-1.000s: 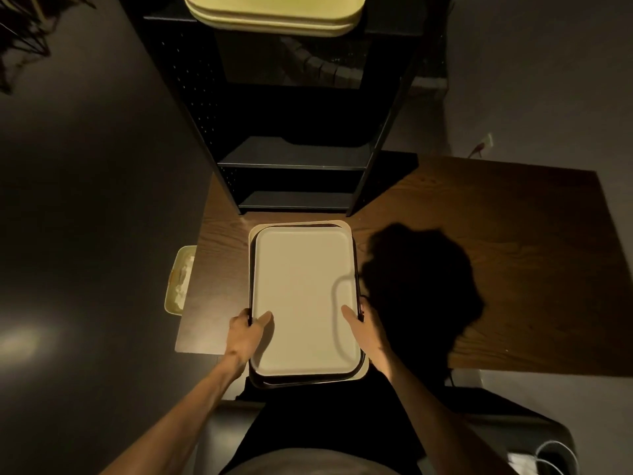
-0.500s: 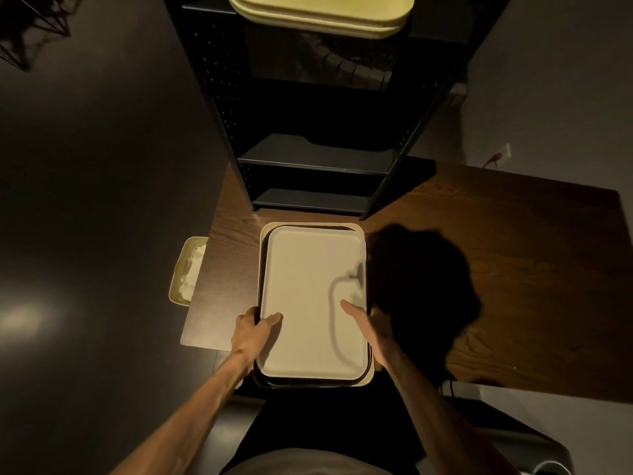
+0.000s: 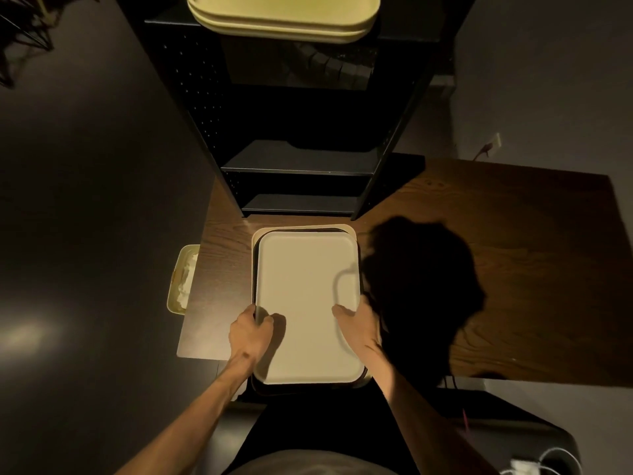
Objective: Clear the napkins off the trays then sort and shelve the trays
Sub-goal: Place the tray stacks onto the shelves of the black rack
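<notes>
A cream tray (image 3: 305, 293) lies on top of a stack on the wooden table (image 3: 513, 269). Under it show the rim of a dark tray (image 3: 291, 389) and the rim of another cream tray (image 3: 308, 226). My left hand (image 3: 250, 334) grips the top tray's left edge, thumb on its surface. My right hand (image 3: 359, 325) holds its right edge, thumb lying on top and the fingers hidden over the rim. No napkin lies on the top tray. Yellow trays (image 3: 284, 18) sit stacked on the top of the black shelf unit (image 3: 301, 159).
A cream bin (image 3: 181, 279) with white crumpled napkins hangs at the table's left edge. The shelf unit stands on the table just behind the stack, with dark lower shelves. My head's shadow falls on the wood to the right. A wall socket (image 3: 493, 144) is at far right.
The view has shifted, so the shelf and stack sit further right and closer. My left thumb has curled tighter over the tray's left edge; both hands stay on the top tray.
</notes>
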Action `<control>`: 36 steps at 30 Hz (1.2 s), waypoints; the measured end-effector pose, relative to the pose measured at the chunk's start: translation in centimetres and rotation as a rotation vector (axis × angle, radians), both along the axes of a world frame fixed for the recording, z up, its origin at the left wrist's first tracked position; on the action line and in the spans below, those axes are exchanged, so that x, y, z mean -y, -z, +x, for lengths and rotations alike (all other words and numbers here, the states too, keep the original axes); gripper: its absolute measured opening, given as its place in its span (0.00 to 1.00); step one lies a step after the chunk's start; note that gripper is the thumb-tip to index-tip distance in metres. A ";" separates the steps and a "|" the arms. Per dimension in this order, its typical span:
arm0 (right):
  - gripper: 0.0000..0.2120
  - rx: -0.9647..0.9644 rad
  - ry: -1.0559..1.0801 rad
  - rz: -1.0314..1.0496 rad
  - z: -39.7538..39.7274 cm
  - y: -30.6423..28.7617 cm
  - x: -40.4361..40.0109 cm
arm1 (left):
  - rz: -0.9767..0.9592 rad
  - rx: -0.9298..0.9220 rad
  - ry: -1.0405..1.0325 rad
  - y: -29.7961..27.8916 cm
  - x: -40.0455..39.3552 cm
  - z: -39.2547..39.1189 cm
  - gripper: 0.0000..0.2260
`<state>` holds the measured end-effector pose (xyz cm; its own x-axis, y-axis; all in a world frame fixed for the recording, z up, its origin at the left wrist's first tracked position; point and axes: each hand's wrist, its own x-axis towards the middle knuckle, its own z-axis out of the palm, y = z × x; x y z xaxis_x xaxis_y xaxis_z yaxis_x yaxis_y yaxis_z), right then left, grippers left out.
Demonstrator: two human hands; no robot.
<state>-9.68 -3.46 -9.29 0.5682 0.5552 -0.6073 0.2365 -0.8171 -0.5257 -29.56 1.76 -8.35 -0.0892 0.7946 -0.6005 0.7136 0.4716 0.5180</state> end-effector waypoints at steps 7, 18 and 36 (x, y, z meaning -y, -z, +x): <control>0.40 -0.270 0.245 0.001 1.5 -0.9 -2.2 | -0.061 0.086 -0.238 0.0 -0.8 -0.3 0.07; 0.41 -0.561 0.088 0.222 1.2 -4.2 -2.2 | -0.258 0.261 -0.403 -0.5 -1.9 -1.4 0.13; 0.24 -0.865 -0.006 0.396 3.1 -20.3 -4.3 | -0.546 1.316 -0.315 -20.2 -2.7 -5.0 0.32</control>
<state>-6.53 0.87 11.00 0.0066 0.8126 -0.5828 -0.3606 -0.5417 -0.7593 -34.58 4.45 11.83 0.6279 0.4972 -0.5987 -0.2928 0.8637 0.4103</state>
